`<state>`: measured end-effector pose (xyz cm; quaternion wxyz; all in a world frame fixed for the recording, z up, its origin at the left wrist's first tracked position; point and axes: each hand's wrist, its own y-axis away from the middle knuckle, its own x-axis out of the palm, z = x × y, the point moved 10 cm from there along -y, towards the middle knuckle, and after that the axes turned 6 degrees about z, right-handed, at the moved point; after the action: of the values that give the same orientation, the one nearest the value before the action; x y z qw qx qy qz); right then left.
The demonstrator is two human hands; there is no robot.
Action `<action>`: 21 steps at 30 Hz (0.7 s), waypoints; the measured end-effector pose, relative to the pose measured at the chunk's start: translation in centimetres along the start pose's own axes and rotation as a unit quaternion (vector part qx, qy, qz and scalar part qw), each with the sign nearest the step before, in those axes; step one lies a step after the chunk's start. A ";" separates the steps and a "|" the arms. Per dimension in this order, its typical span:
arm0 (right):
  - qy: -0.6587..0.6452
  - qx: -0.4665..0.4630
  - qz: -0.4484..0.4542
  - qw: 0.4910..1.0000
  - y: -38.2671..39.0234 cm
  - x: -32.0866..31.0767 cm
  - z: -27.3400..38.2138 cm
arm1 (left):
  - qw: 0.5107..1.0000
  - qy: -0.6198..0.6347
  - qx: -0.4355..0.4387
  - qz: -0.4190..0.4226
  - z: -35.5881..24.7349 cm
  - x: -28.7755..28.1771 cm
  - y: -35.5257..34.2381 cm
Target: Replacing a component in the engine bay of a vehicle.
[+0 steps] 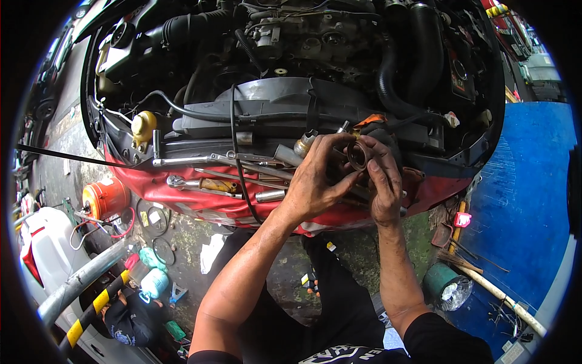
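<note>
Above the front of the open engine bay, both my hands are closed around a dark brown ring-shaped part [359, 156] with a round hollow middle. My left hand [315, 179] grips it from the left, index finger over the top and thumb below. From the right, the fingers of my right hand [384, 182] curl against its rim. Its far side is hidden by my fingers. Just behind my hands lie a rounded metal piece [304, 143] and an orange-and-black item [371, 120]. A long-handled wrench [182, 161] and a ratchet [182, 181] rest to the left.
A red cover [145, 185] drapes the car's front edge beneath several tools. A black cable [235, 139] hangs across it. The engine [303, 39] fills the far side. An orange bucket [106, 199] stands left, a blue panel [521, 182] right. Another person [130, 318] is low at left.
</note>
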<state>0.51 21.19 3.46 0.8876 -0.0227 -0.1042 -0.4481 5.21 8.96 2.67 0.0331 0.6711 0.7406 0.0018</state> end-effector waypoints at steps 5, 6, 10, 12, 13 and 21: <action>-0.006 0.000 0.002 1.000 0.0 0.0 -0.1 | 0.998 -0.050 0.021 0.009 -0.4 0.1 0.0; -0.006 0.000 0.003 1.000 0.0 0.0 -0.1 | 0.998 -0.050 0.021 0.009 -0.4 0.1 0.0; 0.015 0.011 -0.001 1.000 -0.1 -0.3 -0.1 | 0.998 -0.056 0.028 0.006 -0.5 0.1 0.0; 0.026 0.012 -0.003 1.000 -0.1 -0.3 0.0 | 0.998 -0.060 0.035 0.004 -0.6 0.0 -0.1; 0.027 0.009 -0.002 1.000 -0.1 -0.3 0.1 | 0.998 -0.057 0.039 0.004 -0.6 0.1 -0.1; -0.006 0.002 0.028 1.000 -0.3 0.0 0.1 | 0.997 -0.065 0.044 0.008 -0.8 0.1 0.0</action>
<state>0.26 20.99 3.54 0.8991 -0.0264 -0.1096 -0.4230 5.14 9.12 3.48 0.0515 0.6761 0.7312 -0.0740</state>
